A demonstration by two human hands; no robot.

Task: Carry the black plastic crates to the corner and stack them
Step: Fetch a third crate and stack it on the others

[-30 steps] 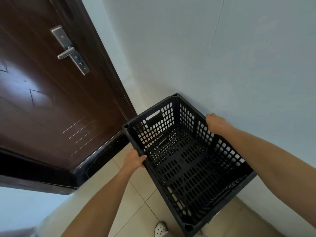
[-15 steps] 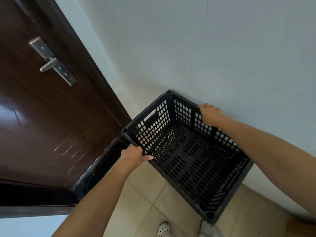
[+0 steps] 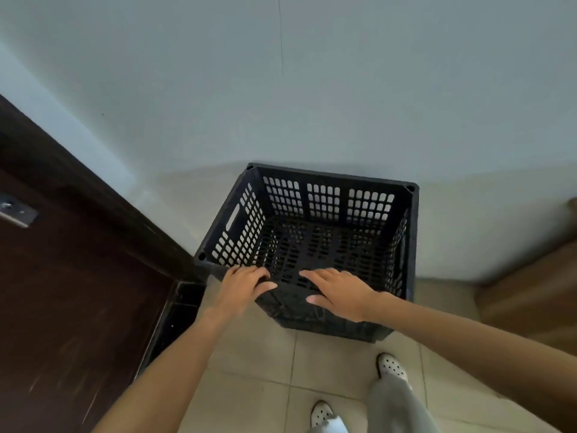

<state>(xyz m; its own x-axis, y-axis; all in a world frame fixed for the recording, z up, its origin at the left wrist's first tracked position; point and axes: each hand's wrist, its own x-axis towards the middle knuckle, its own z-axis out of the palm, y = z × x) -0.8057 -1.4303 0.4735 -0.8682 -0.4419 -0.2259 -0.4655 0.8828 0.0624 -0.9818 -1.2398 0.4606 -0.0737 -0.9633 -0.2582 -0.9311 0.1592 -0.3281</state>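
one black crate (image 3: 331,177) stands upright on the tiled floor (image 3: 249,354) in the corner, just beside the wall (image 3: 312,89) and one dark door (image 3: 78,307). two grips meet its near rim: left grip (image 3: 246,282) curls over it; right grip (image 3: 340,292) rests flat, fingers spread.

Near rim of the black crate (image 3: 343,207) is partly hidden; door plate (image 3: 17,212) cut off left
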